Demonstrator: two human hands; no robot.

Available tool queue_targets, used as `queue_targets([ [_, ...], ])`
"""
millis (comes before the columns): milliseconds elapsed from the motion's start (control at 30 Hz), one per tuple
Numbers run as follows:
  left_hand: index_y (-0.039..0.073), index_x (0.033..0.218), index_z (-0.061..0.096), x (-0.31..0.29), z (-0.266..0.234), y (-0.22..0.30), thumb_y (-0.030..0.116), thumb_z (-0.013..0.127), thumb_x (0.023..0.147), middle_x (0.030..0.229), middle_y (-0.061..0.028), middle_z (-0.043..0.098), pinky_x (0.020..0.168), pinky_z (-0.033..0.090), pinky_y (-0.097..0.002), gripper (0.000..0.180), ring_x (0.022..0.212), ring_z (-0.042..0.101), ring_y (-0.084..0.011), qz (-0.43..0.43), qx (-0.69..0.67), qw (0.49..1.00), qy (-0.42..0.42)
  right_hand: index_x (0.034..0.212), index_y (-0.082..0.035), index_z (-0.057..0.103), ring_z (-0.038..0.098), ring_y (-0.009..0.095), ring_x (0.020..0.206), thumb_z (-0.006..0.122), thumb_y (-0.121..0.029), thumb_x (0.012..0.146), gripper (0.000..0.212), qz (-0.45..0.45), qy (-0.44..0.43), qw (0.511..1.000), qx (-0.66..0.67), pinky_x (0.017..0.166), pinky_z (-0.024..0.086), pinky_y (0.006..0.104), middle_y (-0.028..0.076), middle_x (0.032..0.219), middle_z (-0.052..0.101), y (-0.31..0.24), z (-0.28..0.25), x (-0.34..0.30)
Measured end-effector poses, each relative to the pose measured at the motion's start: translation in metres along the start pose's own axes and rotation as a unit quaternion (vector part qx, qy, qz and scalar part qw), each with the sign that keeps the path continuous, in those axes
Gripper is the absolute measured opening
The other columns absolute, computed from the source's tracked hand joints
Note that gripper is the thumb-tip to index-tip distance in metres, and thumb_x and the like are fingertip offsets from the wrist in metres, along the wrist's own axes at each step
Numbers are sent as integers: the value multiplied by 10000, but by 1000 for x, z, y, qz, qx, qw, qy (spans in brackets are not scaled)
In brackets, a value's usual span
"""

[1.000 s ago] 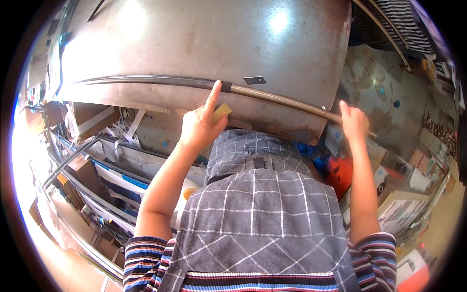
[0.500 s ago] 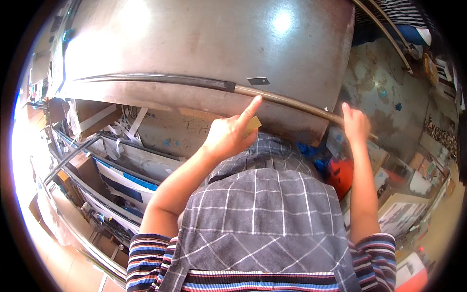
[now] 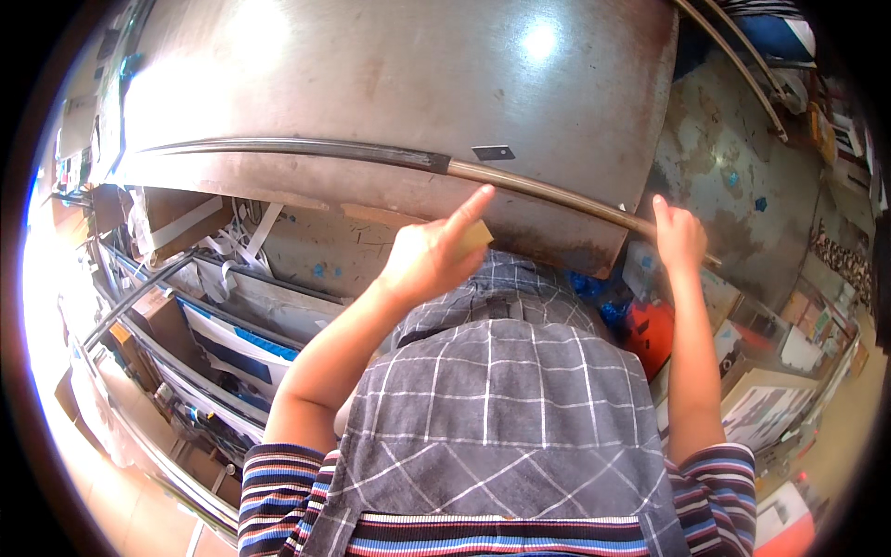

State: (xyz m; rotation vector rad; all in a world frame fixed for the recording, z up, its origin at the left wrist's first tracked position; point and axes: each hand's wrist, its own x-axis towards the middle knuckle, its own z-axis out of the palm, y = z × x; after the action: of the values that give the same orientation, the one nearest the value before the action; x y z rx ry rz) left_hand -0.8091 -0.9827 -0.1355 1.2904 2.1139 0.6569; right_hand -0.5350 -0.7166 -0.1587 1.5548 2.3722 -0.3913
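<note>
On the steel table (image 3: pixel 371 84), a long curved strip (image 3: pixel 520 181), half dark, half tan.

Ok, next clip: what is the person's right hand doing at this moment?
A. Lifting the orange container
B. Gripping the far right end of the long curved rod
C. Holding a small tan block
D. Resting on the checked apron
B: the right hand is closed around the right end of the long curved rod that lies across the metal table, while the small tan block sits in the left hand.
</note>
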Motion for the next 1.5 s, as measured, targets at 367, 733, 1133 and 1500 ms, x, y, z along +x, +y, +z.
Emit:
queue_targets([
  [367,62,1405,420,112,-96,-54,263,634,915,1146,-161,616,932,458,-402,572,1091,570,-246,-108,193,902,370,674,-36,657,622,456,741,425,-555,958,635,-5,21,1000,1,660,486,520,242,731,631,-7,4,1],
  [733,144,1478,358,104,-6,-19,540,521,915,1530,-162,293,1151,136,-600,707,1449,173,-388,-40,265,950,159,615,-56,605,601,427,630,479,-487,959,566,-54,161,985,44,559,454,510,200,654,617,-6,28,-13],
  [1133,95,1448,383,102,-26,-50,322,624,887,1475,-137,386,1150,229,-466,651,1398,272,-358,27,50,961,270,734,-61,707,649,439,762,455,-481,948,534,-39,10,999,6,696,509,518,227,768,666,-24,11,-5],
  [1500,61,1402,438,-27,28,-31,235,725,765,1473,-175,374,1138,184,-596,720,1421,243,-413,-57,149,979,123,720,-63,703,646,435,757,440,-495,953,557,-35,-5,999,-3,689,504,514,227,749,660,-36,7,2],
])
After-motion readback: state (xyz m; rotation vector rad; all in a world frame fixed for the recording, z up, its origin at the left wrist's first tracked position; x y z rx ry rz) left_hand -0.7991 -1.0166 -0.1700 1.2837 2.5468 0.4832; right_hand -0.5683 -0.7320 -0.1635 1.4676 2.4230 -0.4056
